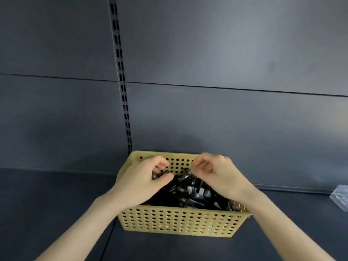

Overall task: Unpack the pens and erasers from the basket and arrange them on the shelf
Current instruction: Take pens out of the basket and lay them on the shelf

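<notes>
Shelf [56, 204]: dark board, bare to the outer side of the left hand, with a dark back panel [226, 53] rising beyond both hands. Slotted upright [123, 95]: runs down the panel and ends just behind the basket's far corner, above the left hand. Left hand [143, 181]: inside the basket at its far end, fingers and thumb curled round the grey tip of a dark pen, possibly more than one. Basket [178, 221]: yellow, perforated, standing on the shelf, with both wrists crossing its near rim. Pens [190, 194]: a loose dark heap directly under and between the two hands, most long axes running from the near side away toward the back panel, some lying crosswise. Both hands are equally near the heap, the left on its left half and the right on its right, so I judge the lift goes upward and then out to either side. Right hand [216, 176]: fingers curled and blurred, a pen end touching the fingertips; whether it is pinched I cannot tell. Pale blocks among the pens may be erasers or labels, too small to say. Clear packet [340, 198]: well out beyond the right hand, cut off by the frame edge.
</notes>
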Available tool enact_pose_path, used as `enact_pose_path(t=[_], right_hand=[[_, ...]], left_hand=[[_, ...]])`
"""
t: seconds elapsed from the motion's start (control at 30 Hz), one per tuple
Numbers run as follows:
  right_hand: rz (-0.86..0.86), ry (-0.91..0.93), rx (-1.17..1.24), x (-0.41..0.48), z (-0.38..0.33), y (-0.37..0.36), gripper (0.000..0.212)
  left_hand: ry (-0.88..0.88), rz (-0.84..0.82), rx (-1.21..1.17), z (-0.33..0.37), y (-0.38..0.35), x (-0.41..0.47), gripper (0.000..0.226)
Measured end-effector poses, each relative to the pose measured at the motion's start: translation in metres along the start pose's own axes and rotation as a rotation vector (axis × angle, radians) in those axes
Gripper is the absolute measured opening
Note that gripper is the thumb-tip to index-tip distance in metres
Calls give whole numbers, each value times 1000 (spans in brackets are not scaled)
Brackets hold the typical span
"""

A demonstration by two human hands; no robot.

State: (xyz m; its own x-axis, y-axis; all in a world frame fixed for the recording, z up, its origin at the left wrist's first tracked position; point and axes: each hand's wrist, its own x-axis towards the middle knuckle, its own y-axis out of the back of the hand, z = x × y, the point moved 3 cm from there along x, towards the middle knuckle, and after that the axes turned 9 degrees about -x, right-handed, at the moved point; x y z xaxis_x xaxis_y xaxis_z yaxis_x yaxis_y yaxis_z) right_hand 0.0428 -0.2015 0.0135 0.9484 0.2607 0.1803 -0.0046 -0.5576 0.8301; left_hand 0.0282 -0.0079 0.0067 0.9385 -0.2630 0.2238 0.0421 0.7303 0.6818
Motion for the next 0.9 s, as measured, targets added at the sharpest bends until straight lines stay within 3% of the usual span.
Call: enact_pose_path(t=[0.13,0.2,0.3,0.5,0.63,0.73,0.83,0.9], right_hand=[[-202,-158,-264,17,22,-18,34],[-238,-187,-315,22,27,-26,42],[-221,-188,-323,29,29,-32,58],[-173,-255,-99,30,32,-33,50],[-254,-309,-29,27,40,-38,73],[-321,-312,-52,29,41,-40,84],[-353,-339,72,32,38,-41,71],[-345,-363,131,37,39,-42,67]], left_hand=[[282,-256,267,-29,-20,17,75],[347,-299,325,-37,-27,22,86],[412,-295,356,-43,-30,30,91],[465,-215,132,-43,-36,42,92],[581,-155,7,-49,-33,39,101],[652,-196,-44,-56,-30,35,91],[667,-277,-48,-60,-30,36,58],[663,-303,-63,-62,-30,40,52]])
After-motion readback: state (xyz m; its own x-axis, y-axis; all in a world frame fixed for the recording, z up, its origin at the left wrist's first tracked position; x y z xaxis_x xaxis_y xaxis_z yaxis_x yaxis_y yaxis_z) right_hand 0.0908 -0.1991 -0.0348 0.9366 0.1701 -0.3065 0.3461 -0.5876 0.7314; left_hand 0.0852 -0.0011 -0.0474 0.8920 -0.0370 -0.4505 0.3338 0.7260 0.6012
